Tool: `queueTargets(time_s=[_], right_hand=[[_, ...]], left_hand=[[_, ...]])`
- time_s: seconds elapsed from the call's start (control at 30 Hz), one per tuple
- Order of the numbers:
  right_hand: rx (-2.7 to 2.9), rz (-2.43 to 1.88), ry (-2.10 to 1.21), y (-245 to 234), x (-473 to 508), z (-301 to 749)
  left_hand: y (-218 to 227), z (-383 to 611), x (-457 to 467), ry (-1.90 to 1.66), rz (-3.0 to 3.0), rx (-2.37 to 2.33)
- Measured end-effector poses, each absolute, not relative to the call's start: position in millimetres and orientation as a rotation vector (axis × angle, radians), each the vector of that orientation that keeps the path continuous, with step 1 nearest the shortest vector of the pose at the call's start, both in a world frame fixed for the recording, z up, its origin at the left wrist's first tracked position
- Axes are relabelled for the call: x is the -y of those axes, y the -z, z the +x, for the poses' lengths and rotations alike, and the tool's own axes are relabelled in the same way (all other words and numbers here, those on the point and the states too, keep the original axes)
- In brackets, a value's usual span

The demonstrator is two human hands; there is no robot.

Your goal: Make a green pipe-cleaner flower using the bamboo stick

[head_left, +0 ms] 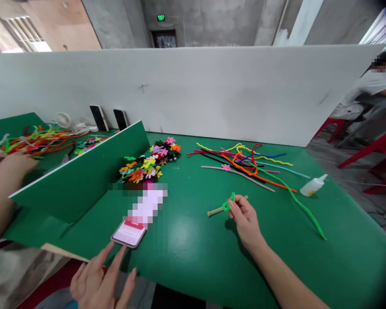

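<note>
My right hand [246,221] pinches a small piece of bent green pipe cleaner [225,206], curled into a loop with a short end sticking up. Just beneath it a thin tan stick [215,211] lies on the green table, partly hidden by the fingers. At the table's front edge my left hand [99,277] has its fingers spread, the tips at the lower end of a smartphone [128,234]. The phone lies face up with its screen lit, and much of the screen is blurred out. Nothing is held in the left hand.
Loose colourful pipe cleaners [244,163] lie towards the back right, beside a white squeeze bottle [313,186]. A pile of pipe-cleaner flowers [148,165] sits by the green divider [83,171]. Beyond the divider, another person's hands [16,169] are among more pipe cleaners. A white panel [212,94] borders the back.
</note>
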State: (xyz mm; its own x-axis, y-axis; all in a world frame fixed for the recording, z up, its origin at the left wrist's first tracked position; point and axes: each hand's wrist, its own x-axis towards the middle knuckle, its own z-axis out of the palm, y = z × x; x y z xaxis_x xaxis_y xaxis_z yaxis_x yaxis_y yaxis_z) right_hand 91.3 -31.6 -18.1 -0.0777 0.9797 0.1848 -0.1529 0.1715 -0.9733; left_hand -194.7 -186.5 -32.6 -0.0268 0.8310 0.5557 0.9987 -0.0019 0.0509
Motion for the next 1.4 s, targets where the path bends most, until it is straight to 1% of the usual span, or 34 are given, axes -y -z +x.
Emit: queueTargets(time_s=[0.1,0.4,0.57,0.83,1.0,1.1,1.17,1.23,1.33,1.4], right_hand=[[1.266,-0.935,-1.187,18.5,31.8,91.6],[1.284,-0.952,-1.165,17.6,31.5,92.0],[1.282,-0.952,-1.166,18.4,30.9,92.3],[1.280,-0.960,-1.137,17.3,30.8,92.7],[1.280,-0.947,-1.151,15.8,30.7,92.0],[1.269,-0.945,-1.148,14.5,29.6,92.7],[1.260,-0.948,-1.141,12.6,28.3,93.6],[1.250,-0.939,-1.133,10.2,26.4,94.8],[1.212,-0.925,-1.131,7.4,23.2,97.2],[1.172,-0.913,-1.162,6.3,21.1,99.5]], left_hand=[[34.6,-195.8,190.6,0.560,-1.876,1.954],[35.7,-197.3,184.2,0.529,-1.882,1.971],[25.6,-196.6,165.3,0.457,-1.894,1.949],[5.2,-186.3,132.0,0.558,-1.878,1.970],[-2.9,-141.7,116.3,0.853,-2.129,1.823],[-9.2,-101.5,100.7,1.123,-2.345,1.850],[-15.5,-74.7,87.4,1.395,-2.454,1.964],[-22.8,-51.2,73.2,1.740,-2.512,2.188],[-31.4,-26.1,53.2,2.304,-2.411,2.577],[-32.9,-16.3,42.1,2.579,-2.396,2.687]])
